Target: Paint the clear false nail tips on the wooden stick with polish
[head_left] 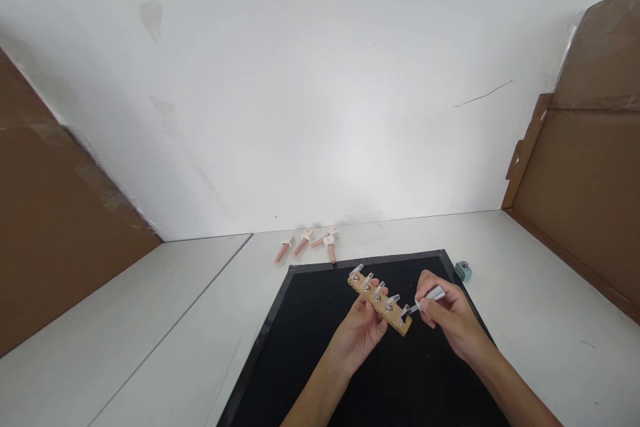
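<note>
My left hand point(367, 323) is closed round a wooden strip point(371, 295), which it holds tilted above the black mat. Along the strip stands a row of several clear nail tips point(379, 291) on small round mounts. My right hand point(445, 310) pinches a nail polish brush by its silver cap point(435, 293). The brush's tip meets the nail tip point(405, 312) at the strip's near right end, where dark colour shows. Just beyond my right hand, a small mint-green bottle point(463, 271) stands at the mat's right edge.
The black mat point(310, 347) with a taped border lies on the white table point(200, 320). Several pinkish sticks with white block ends point(302, 245) lie behind it. A white wall rises at the back, with brown cardboard panels point(590, 193) at both sides.
</note>
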A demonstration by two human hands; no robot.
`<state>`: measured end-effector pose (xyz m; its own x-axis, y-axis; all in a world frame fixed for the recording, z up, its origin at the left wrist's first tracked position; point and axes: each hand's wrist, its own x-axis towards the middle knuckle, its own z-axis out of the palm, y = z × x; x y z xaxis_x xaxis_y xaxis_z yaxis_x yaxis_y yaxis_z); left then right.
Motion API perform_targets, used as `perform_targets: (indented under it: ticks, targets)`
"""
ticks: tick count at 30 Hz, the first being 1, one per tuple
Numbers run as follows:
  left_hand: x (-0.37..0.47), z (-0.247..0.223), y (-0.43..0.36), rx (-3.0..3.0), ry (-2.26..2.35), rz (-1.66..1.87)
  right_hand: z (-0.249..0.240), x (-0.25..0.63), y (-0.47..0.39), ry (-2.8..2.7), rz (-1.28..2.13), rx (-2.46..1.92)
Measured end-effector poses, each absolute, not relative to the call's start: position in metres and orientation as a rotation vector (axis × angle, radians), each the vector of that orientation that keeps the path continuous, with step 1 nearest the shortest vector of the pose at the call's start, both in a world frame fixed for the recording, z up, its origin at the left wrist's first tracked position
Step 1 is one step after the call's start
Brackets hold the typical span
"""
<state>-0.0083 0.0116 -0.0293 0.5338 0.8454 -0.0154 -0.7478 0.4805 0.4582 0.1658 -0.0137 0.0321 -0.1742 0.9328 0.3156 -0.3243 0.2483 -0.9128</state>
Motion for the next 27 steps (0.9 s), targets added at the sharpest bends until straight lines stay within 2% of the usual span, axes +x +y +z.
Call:
perform_targets:
  ticks: [17,27]
  targets:
    - [-0.009,-0.024,0.008,0.405,0.323,0.985,0.034,0.165,-0.013,-1.039,1.256,-0.739]
    - [-0.006,-0.021,0.008,0.442,0.365,0.993,0.036,0.164,-0.016,-1.255,1.321,-0.683]
